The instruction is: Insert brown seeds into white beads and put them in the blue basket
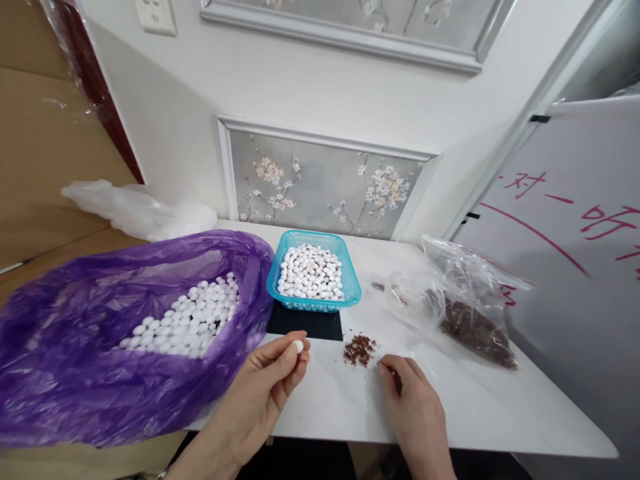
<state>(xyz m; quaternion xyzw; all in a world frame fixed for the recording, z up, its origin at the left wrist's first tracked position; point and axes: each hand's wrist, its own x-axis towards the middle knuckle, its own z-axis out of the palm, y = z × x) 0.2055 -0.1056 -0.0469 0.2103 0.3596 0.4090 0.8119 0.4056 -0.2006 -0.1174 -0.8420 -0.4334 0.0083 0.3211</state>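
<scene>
My left hand (pixel 265 393) is raised over the table's front edge and pinches one small white bead (pixel 298 346) between thumb and fingertips. My right hand (pixel 413 407) rests on the white table (pixel 480 400) with its fingertips pinched together beside a small pile of reddish-brown bits (pixel 359 349); what it holds is too small to make out. A purple plastic bag (pixel 75 360) lies open at the left with many white beads (pixel 185 320) inside. A blue basket (pixel 350 283) filled with white beads stands on a black scale (pixel 305 323) behind my hands.
A clear plastic bag (pixel 470 300) with reddish-brown material lies at the right. A whiteboard with red writing (pixel 575 220) leans at the far right. A crumpled white bag (pixel 140 210) sits at the back left by the wall.
</scene>
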